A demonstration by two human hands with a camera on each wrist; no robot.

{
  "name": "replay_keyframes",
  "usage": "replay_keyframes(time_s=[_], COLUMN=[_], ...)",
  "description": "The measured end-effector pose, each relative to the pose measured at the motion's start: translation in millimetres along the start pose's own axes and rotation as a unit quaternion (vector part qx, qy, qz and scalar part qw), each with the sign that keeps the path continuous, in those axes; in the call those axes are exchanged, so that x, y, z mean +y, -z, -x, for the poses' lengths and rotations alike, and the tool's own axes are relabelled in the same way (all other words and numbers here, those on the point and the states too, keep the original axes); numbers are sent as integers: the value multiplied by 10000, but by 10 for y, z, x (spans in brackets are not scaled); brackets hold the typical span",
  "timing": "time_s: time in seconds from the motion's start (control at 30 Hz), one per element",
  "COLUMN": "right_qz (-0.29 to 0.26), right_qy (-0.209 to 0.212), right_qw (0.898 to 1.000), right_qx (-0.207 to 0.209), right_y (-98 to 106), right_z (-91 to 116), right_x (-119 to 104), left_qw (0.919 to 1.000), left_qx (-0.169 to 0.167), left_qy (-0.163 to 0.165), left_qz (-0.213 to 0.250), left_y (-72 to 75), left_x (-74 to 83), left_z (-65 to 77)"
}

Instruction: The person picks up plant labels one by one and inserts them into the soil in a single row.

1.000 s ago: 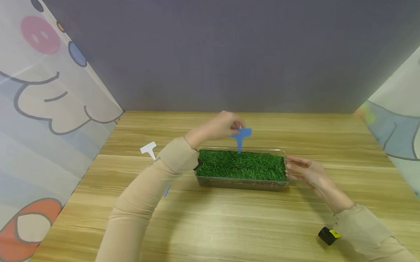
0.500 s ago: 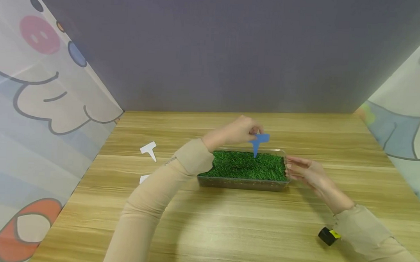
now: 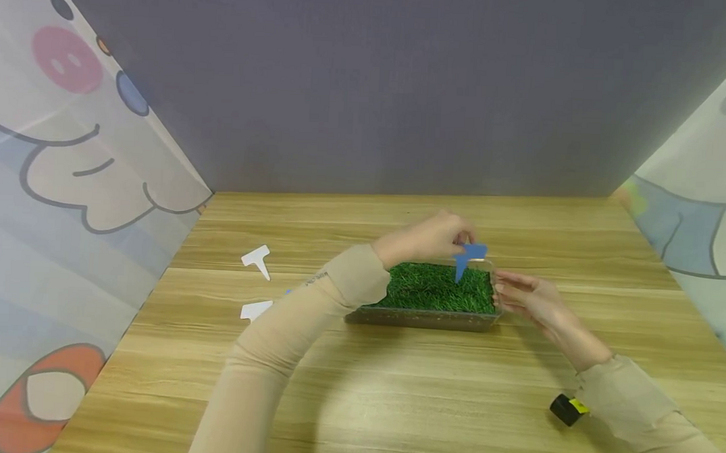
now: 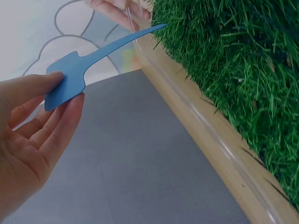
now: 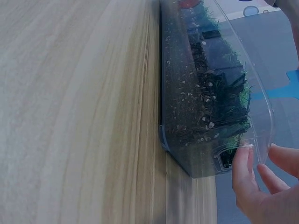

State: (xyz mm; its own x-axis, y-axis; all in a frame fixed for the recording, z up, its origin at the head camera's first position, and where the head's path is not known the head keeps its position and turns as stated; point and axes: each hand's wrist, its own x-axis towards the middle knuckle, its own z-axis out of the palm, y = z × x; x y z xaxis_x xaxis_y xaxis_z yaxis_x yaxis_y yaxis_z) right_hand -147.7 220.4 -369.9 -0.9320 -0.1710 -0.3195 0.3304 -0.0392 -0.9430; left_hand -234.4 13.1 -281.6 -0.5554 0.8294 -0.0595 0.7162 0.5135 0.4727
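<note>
My left hand [image 3: 438,240] pinches a blue T-shaped plant label [image 4: 67,79] by its wide head. The label's thin stem points down over the artificial grass [image 3: 433,287], near the right end of a clear plastic box [image 3: 420,318]. Whether its tip touches the grass I cannot tell. My right hand [image 3: 544,309] rests its fairly straight fingers [image 5: 244,175] against the box's right end wall and rim. Through the box's side, brown soil-like filling [image 5: 184,100] shows in the right wrist view. My left forearm hides the box's left end.
Two white T-shaped labels [image 3: 257,259] [image 3: 256,310] lie on the wooden table [image 3: 429,391], left of the left sleeve. A bit of blue [image 3: 288,291] peeks out behind that sleeve. A small black block with a yellow mark [image 3: 566,409] sits by the right cuff.
My left hand has carried the blue label rightward and a little lower, along the box toward its right end. The lower white label has come into view. My right hand has stayed still.
</note>
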Motion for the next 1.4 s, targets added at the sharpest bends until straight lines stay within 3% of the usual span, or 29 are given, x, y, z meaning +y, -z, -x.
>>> replay_keyframes(time_s=[0.37,0.77,1.03,1.4], right_qz=[162,120,-20,234], right_qy=[-1,25,-7,-41], right_qw=[9999,9999,10000,9997], right_qx=[-26,-24,13,-11], right_y=[-3,-20,-14,-15], right_z=[1,-12,-22,-17], right_x=[1,3,11,6], left_qw=[9995,9987,9980,9966], left_qx=[-11,-166,-417,-593], left_qy=[-187,-329,-243,-163], left_qz=[-249,-354,-418,-548], left_y=[-104,-158,-207,-266], left_x=[35,57,70,91], left_z=[-103,-114,-171,-215])
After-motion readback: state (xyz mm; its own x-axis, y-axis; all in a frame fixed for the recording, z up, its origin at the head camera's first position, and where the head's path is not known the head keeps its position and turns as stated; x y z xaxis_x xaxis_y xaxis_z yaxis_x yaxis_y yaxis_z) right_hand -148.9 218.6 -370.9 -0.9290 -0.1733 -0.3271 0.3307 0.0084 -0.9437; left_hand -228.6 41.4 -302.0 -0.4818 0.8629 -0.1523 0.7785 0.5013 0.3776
